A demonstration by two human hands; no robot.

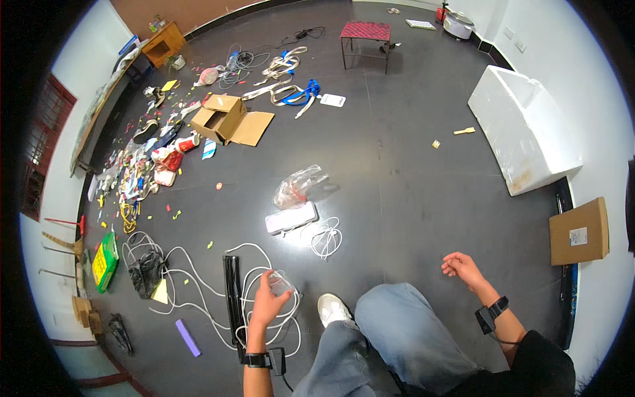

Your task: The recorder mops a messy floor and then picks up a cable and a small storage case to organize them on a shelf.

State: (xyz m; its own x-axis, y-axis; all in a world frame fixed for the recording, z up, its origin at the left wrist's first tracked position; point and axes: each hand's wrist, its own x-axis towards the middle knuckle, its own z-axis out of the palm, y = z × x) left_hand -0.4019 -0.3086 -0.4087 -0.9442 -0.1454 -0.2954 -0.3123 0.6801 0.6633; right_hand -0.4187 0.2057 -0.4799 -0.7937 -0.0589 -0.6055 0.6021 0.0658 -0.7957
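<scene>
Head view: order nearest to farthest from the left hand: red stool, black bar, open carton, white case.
From the left hand:
1. Black bar, beside it, left
2. White case, ahead
3. Open carton, ahead-left
4. Red stool, far ahead-right

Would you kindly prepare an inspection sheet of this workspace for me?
Surface: dark floor, glossy, reflecting light.
Things at hand: long black bars and looped white cable by the left hand.
Clutter: mixed litter heap at left; opened cardboard box; purple strip.
Hands: left hand's thumb spread, contact unclear; right hand loosely curled, nothing visible in it.
Cables: looped white cable, small white coil, grey tangle.
Surroundings: white wall, red-topped stool, white foam box.
</scene>
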